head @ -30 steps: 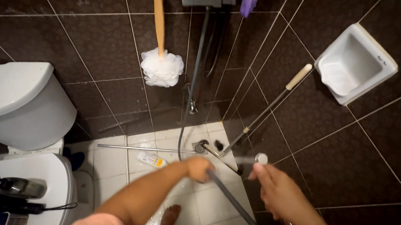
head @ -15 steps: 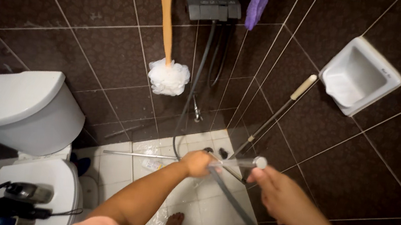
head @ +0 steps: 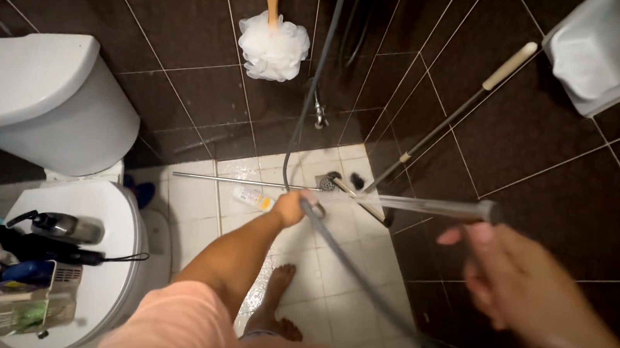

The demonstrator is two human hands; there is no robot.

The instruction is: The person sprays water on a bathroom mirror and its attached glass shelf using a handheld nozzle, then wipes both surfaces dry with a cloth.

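My left hand [head: 292, 208] clamps the grey hose [head: 350, 268]; my right hand [head: 519, 287], blurred, grips the spray head [head: 446, 207]. The wet, flexible hose looks slippery; best held near the head.

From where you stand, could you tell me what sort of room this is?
This looks like a home bathroom with a wet shower corner. A white toilet stands at the left, a bath sponge on a wooden handle hangs on the dark tiled wall, and the left hand grips a grey shower hose.
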